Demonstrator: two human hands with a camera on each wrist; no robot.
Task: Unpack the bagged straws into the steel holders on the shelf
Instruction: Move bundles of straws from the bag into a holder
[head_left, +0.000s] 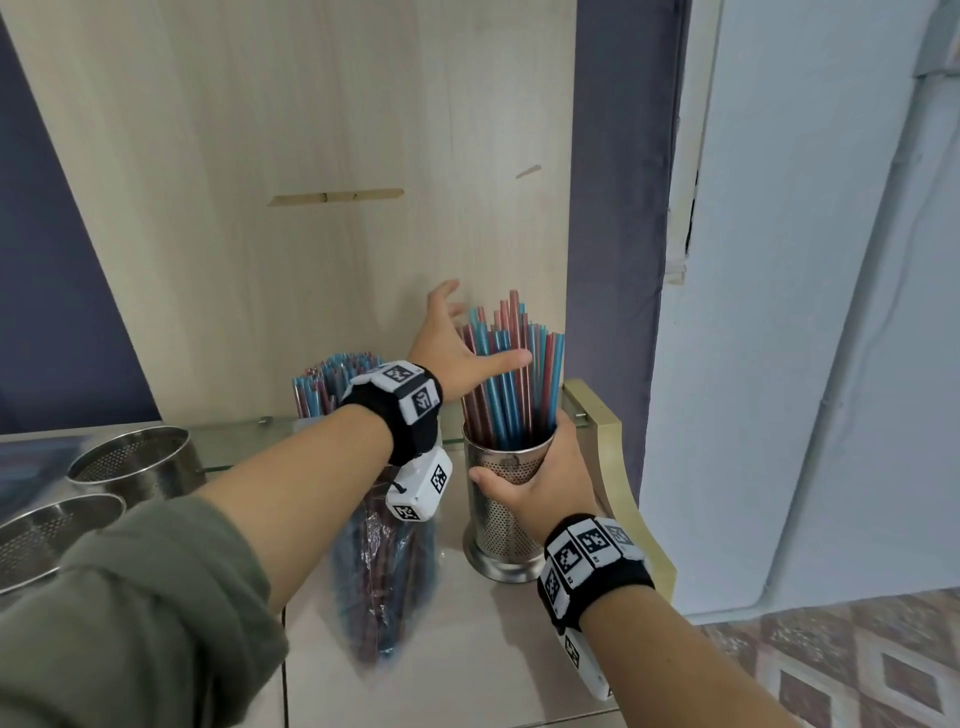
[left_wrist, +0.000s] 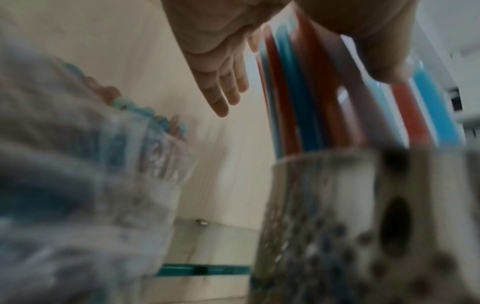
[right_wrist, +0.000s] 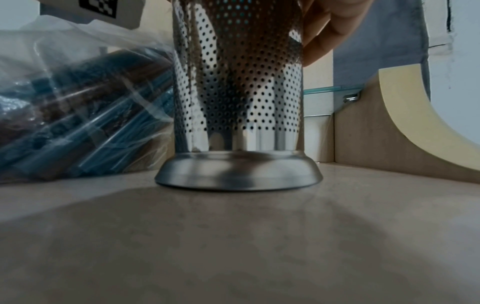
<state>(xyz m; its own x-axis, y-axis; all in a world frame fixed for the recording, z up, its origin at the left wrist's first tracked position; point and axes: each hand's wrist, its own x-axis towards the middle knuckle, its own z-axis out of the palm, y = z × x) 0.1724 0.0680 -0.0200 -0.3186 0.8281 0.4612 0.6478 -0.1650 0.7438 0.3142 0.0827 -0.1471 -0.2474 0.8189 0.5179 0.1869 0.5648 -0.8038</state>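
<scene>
Holder: right hand (head_left: 540, 488) grips steel holder (head_left: 506, 514).
Left hand (head_left: 457, 348): fingers spread wide beside straws (head_left: 511, 374).
Risk: a knock may scatter them.

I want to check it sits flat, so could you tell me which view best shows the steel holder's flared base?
The right wrist view: the perforated steel holder's flared base fills it, sharp. Head view partly shows it; left wrist blurs it.

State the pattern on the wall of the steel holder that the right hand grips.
Rows of small round holes cover the steel holder, clearest in the right wrist view.
</scene>
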